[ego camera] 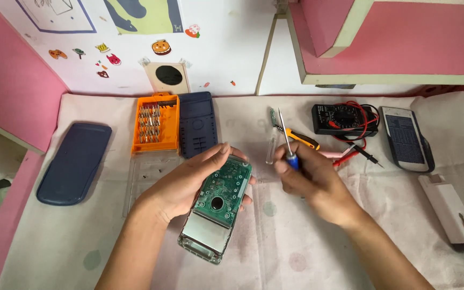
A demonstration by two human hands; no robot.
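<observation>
On the cloth-covered counter (275, 236), near its middle: an opened calculator (218, 209), back off, green circuit board upward, grey display panel toward the near edge. Cradled from beneath by the left hand (189, 182), fingers (218, 153) curled over the far end, thumb tip showing at the right side. Just to the right, the right hand (310, 180), fingers (283, 166) pinched around the blue handle of a small screwdriver (287, 142), shaft slanting up and away, tip clear of the board. Behind the left hand: an orange bit case (156, 124) lying open, a dark blue back cover (197, 123) touching its right side. Far left: a dark blue slide cover (73, 164). Behind the right hand: an orange-handled screwdriver (299, 137), a black multimeter (343, 119) with red and black leads. Far right: a second calculator (406, 139) and a white cleaning brush (452, 212).
</observation>
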